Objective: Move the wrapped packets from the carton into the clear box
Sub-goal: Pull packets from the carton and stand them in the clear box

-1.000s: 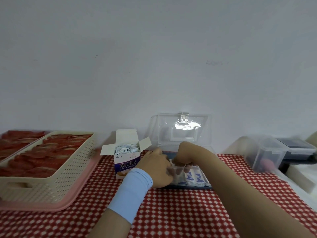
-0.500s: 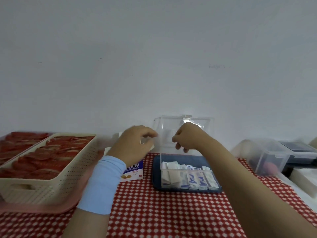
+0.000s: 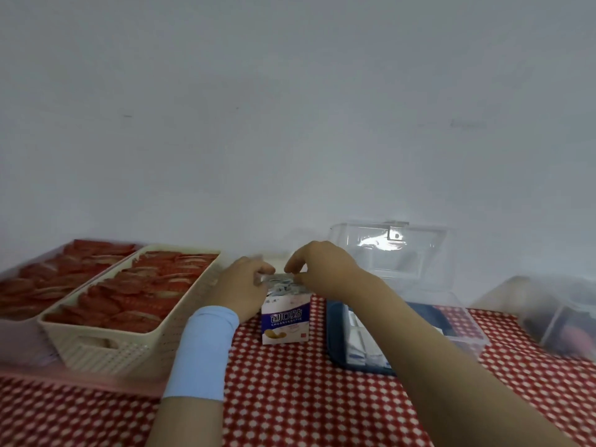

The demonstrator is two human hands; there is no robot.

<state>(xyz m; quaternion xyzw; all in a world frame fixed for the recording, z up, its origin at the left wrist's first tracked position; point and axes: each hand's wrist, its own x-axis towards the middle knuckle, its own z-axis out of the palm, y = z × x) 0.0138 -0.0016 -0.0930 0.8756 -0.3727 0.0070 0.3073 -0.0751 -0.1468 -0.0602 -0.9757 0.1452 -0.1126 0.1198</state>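
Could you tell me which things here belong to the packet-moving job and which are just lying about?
Part of the job:
carton
wrapped packets at its open top
clear box, lid up
left hand and right hand, both at the carton's top

Just lying about:
cream basket of red packs
second clear container, far right

- We see a table under a red-and-white checked cloth (image 3: 290, 398).
- On it our pink tray (image 3: 80, 380) carries the cream basket (image 3: 122, 353).
- The carton (image 3: 285, 321) stands mid-table.
- The clear box (image 3: 464, 324) sits just right of it.
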